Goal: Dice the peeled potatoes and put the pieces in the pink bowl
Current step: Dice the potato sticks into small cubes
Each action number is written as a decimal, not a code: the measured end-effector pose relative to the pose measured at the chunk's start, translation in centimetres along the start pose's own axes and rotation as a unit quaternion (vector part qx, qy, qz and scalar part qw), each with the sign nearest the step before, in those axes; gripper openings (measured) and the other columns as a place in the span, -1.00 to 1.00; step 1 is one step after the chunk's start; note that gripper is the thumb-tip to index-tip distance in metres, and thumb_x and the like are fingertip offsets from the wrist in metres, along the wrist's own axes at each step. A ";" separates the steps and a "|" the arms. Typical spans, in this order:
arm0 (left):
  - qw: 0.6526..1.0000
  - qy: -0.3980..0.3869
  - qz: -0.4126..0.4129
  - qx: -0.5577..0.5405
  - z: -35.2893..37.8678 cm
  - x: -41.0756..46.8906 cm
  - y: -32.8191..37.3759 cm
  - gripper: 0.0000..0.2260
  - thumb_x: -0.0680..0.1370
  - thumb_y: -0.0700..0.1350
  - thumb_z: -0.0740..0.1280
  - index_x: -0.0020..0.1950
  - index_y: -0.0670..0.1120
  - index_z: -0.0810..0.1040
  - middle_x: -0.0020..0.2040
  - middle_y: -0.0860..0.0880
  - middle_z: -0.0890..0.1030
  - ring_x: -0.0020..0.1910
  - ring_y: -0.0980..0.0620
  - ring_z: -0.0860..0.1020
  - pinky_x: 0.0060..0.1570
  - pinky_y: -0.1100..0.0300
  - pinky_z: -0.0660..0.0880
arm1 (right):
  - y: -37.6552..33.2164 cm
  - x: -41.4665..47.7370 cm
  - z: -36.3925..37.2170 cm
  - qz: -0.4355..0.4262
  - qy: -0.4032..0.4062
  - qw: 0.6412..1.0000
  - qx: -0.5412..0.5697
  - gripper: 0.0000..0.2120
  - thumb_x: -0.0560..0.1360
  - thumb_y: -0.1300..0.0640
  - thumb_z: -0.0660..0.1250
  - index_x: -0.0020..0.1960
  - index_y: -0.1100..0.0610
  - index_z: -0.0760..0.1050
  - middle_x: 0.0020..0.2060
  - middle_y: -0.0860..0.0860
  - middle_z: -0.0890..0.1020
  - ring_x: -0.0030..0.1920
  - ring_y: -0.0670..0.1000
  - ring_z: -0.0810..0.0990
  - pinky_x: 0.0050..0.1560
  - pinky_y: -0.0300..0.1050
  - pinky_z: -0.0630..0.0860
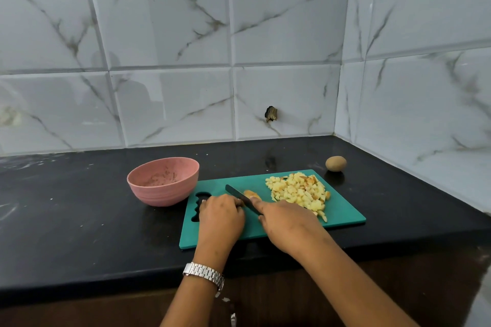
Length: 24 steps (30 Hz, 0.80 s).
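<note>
One pink bowl (159, 194) is set on the black table (79, 207), touching the left end of one green board (340, 210); brownish smears are seen inside it. Two hands are laid on the board. The left hand (220, 214), with one watch (204, 275) worn at its wrist, is rested knuckles-up with fingers curled under; whether anything is held beneath cannot be told. One knife (239, 194) is gripped by the right hand (289, 223), the forefinger laid along the blade, which is slanted between the two hands. One potato piece (252, 194) is seen just behind the blade. One heap of dice (300, 191) is piled on the board's right half. One whole potato (336, 163), unpeeled, is left on the table just past the board's far right corner.
</note>
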State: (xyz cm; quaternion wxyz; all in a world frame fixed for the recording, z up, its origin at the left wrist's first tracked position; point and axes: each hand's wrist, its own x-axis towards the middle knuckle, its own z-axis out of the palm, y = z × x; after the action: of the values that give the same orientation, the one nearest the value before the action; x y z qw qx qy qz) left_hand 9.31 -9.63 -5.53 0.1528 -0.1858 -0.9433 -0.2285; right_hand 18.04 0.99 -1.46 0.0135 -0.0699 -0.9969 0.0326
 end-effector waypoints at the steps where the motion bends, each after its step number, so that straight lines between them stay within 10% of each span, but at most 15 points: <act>1: 1.000 -0.002 -0.001 0.003 0.0 0.0 0.0 -0.72 0.55 -0.11 0.18 0.16 0.03 0.62 0.05 -0.01 0.64 0.10 -0.03 0.50 0.24 0.05 0.36 | -0.1 -0.1 0.1 0.003 -0.004 1.000 -0.004 -0.44 0.68 0.14 0.08 0.59 -0.20 0.00 0.14 0.08 0.54 0.08 0.09 0.57 -0.15 -0.04 0.41; 18: 1.000 0.003 -0.008 -0.010 0.0 -0.5 0.4 -0.75 0.56 -0.09 0.16 0.12 -0.01 0.59 0.05 -0.04 0.62 0.10 -0.03 0.46 0.17 0.07 0.39 | 2.6 -6.5 -4.2 0.018 -0.108 0.989 0.098 -0.54 0.71 0.08 0.03 0.59 -0.11 0.10 0.42 0.09 0.39 0.29 0.06 0.46 0.19 -0.10 0.43; 24: 0.999 0.012 0.004 -0.032 0.1 -0.7 0.4 -0.73 0.58 -0.04 0.20 0.25 0.03 0.55 0.19 0.02 0.59 0.19 -0.04 0.43 0.21 0.11 0.36 | 4.5 -6.4 -4.0 -0.001 -0.076 0.984 0.159 -0.57 0.71 0.01 0.01 0.57 -0.14 0.13 -0.03 -0.09 0.46 -0.26 -0.16 0.38 -0.36 -0.32 0.31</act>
State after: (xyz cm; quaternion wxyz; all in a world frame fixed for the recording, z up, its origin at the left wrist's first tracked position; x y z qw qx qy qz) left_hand 10.04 -9.45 -5.72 0.1585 -0.1917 -0.9329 -0.2605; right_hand 25.11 4.75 2.09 -0.0510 -0.0629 -0.9772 0.1961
